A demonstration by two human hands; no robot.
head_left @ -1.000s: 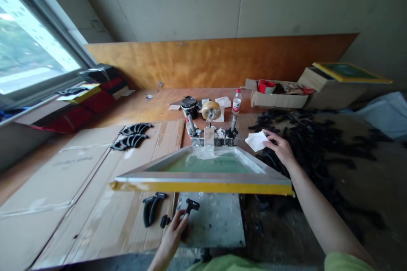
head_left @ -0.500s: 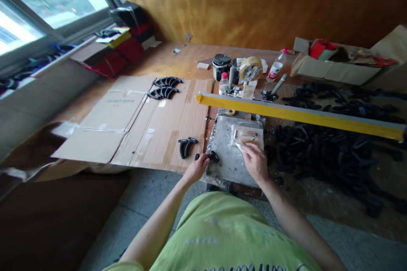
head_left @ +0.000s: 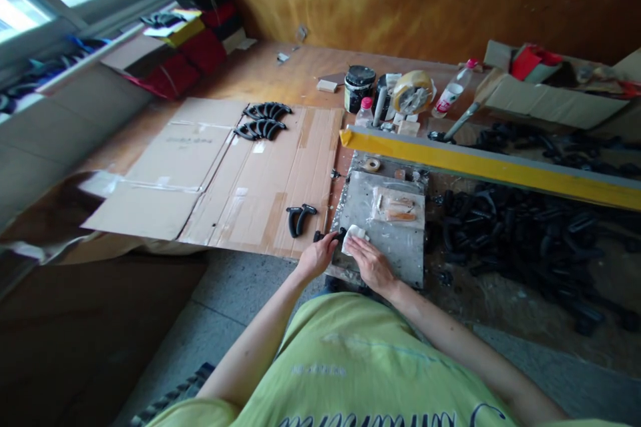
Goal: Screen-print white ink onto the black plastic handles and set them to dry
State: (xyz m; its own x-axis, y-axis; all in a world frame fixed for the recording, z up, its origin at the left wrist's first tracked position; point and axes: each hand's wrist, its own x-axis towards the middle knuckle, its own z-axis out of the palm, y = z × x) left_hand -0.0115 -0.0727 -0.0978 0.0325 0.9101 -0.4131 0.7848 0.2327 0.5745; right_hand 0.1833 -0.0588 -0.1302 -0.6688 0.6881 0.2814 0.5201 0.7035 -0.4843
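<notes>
Head view: brown cardboard sheet (head_left: 150, 180), open stretch left of paired curved black plastic handles (head_left: 294, 225) near its right edge. Left hand (head_left: 318, 257): fingers closed on black plastic piece (head_left: 341, 232), at left edge of grey metal plate (head_left: 398, 250). Right hand (head_left: 373, 263): fingers together, nearly straight, holding white wad (head_left: 353, 233) at piece's right end. Room on plate rightward to edge. Yellow-faced bar (head_left: 481, 161) beyond, apart from hands. Heap of black plastic parts (head_left: 521, 233), right of plate.

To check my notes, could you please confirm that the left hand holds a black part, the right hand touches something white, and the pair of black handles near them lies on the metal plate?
Not quite: in the head view, the pair of black handles lies on the cardboard, not the metal plate. The rest holds.
</notes>
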